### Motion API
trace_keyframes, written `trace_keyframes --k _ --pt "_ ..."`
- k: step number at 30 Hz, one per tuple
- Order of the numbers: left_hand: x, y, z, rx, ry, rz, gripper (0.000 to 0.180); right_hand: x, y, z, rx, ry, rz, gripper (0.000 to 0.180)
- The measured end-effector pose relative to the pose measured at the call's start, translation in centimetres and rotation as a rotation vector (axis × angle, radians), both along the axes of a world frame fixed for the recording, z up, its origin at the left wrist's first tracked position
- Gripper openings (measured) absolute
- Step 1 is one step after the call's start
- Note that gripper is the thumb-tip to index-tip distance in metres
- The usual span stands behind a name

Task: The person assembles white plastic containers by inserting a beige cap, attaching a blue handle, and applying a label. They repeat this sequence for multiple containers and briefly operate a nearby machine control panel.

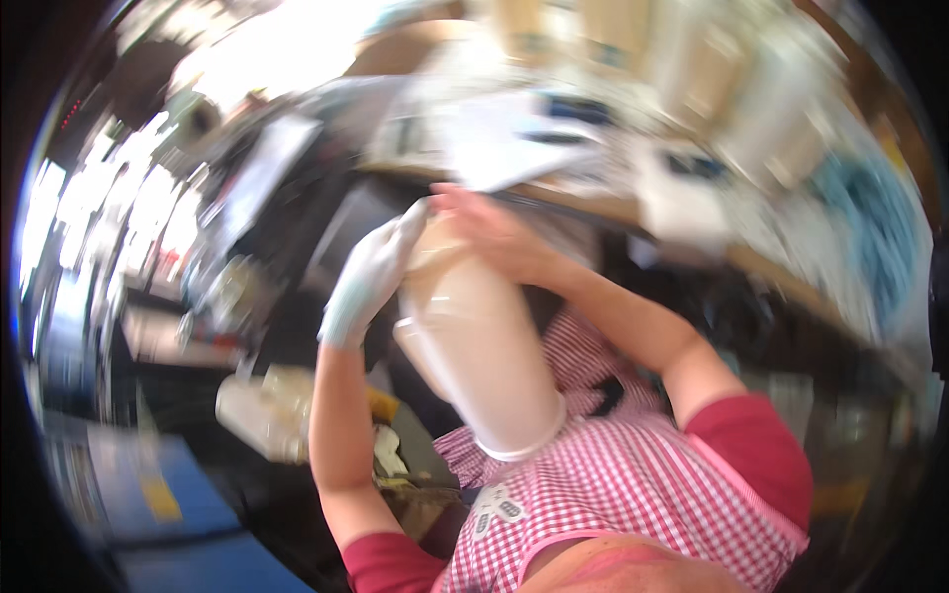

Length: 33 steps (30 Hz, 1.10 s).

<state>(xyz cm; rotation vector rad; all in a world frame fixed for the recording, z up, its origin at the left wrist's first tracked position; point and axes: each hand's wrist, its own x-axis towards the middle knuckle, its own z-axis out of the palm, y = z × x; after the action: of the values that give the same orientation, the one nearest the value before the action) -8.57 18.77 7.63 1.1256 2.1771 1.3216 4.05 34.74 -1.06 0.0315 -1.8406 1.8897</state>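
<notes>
A tall off-white plastic jug (484, 346) lies tilted between my arms. Its pale rimmed end rests against my checked apron, and a narrow part like a handle (420, 351) runs along its left side. My left hand (376, 267), in a white glove with a pale green cuff, presses on the far end from the left. From the right, my bare right hand (489, 232) closes over that same end. Both hands hold the jug between them, fingers pointing away from me. Motion blur hides the fingertips and whatever lies beneath the palms.
Beyond my hands is a cluttered workbench (613, 203) with white paper (494, 138) on it. Several tall beige and whitish containers (781, 104) stand at the far right, near a light blue coiled bundle (875, 237). A translucent container (262, 410) is low on the left, above blue boxes (158, 484).
</notes>
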Motion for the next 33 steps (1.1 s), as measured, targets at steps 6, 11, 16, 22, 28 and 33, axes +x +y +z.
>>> trace_keyframes --k 6,11,16,22,28,33 --pt "2.5 -0.8 4.3 -0.360 0.395 0.092 0.035 23.9 8.6 3.8 0.314 -0.445 -0.719 0.032" --pt "-0.2 -10.1 6.7 -0.017 0.172 0.213 0.016 49.2 22.5 2.0 0.697 -0.600 -1.726 0.041" --pt "3.9 -9.1 3.4 -0.022 0.619 0.009 0.013 55.9 32.1 -0.7 1.141 -1.366 -1.661 0.047" --pt "6.6 -11.9 0.2 0.036 0.407 0.037 0.014 58.2 30.8 3.4 1.405 -1.140 -1.891 0.049" --pt "8.3 -10.6 -1.4 0.056 0.347 0.004 0.028 63.3 31.2 3.3 2.029 -0.551 -1.664 0.040" --pt "6.9 -12.2 -2.8 0.354 -0.164 -0.122 0.078 36.0 18.3 5.9 0.928 0.086 -1.209 0.036"
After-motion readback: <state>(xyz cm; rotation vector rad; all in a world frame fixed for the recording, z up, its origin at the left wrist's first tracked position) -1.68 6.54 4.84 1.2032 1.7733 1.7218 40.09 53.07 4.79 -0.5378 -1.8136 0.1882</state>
